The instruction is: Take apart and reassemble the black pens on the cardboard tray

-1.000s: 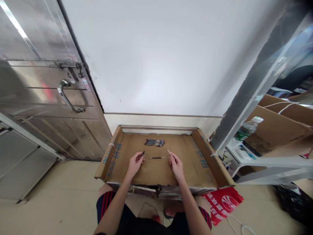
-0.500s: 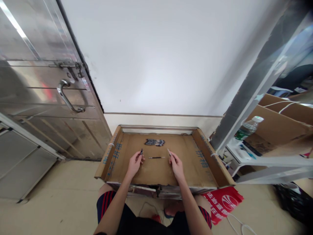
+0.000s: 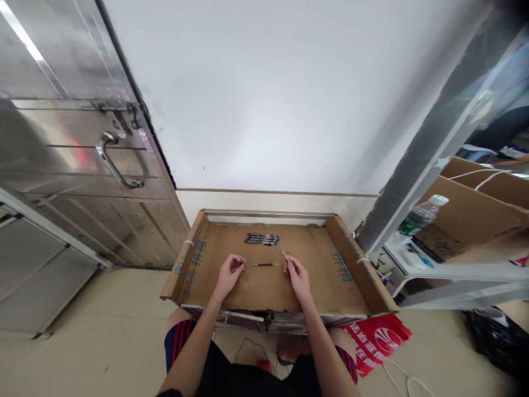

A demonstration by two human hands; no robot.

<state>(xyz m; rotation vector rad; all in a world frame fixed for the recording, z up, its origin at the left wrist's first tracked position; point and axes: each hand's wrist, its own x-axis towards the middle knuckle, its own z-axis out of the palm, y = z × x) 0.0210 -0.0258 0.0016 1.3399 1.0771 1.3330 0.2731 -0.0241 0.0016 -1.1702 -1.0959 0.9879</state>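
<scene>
My left hand [image 3: 228, 273] rests on the cardboard tray [image 3: 264, 286] with its fingers curled; a small dark pen part sits inside them, barely showing. My right hand [image 3: 296, 275] pinches a thin pale pen barrel [image 3: 285, 255] that points up and away. Between the two hands a slim pen refill [image 3: 264, 265] lies flat on the cardboard. Farther back, a small bundle of several dark pens [image 3: 262, 239] lies near the tray's far edge.
A steel door with a handle [image 3: 113, 162] stands to the left. A white wall is behind the tray. To the right are a metal post [image 3: 417, 171], cardboard boxes and a water bottle [image 3: 421, 216]. A red bag [image 3: 376, 342] lies on the floor.
The dark part that stuck out above my left fingers has sunk into the curled hand. My right hand and the refill have stayed almost still.
</scene>
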